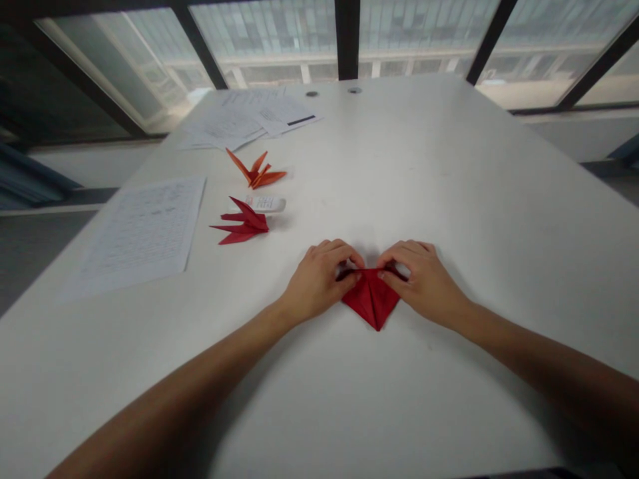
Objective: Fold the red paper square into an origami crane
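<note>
A folded piece of red origami paper (372, 299) lies between my hands, its lower point toward me and a crease down its middle. My left hand (327, 274) pinches the upper left edge between thumb and fingers. On the opposite side, my right hand (417, 276) grips the upper right edge the same way. Both outer corners of the paper are partly hidden by my thumbs and fingers. Farther left rest a red origami crane (244, 226) and an orange origami crane (257, 174), both apart from my hands.
Behind the red crane lies a white remote control (267, 203). One printed sheet (144, 229) is at the table's left edge, and several overlapping papers (234, 120) lie farther back. The white table (464, 199) reaches to the windows, with two round cable holes near its far edge.
</note>
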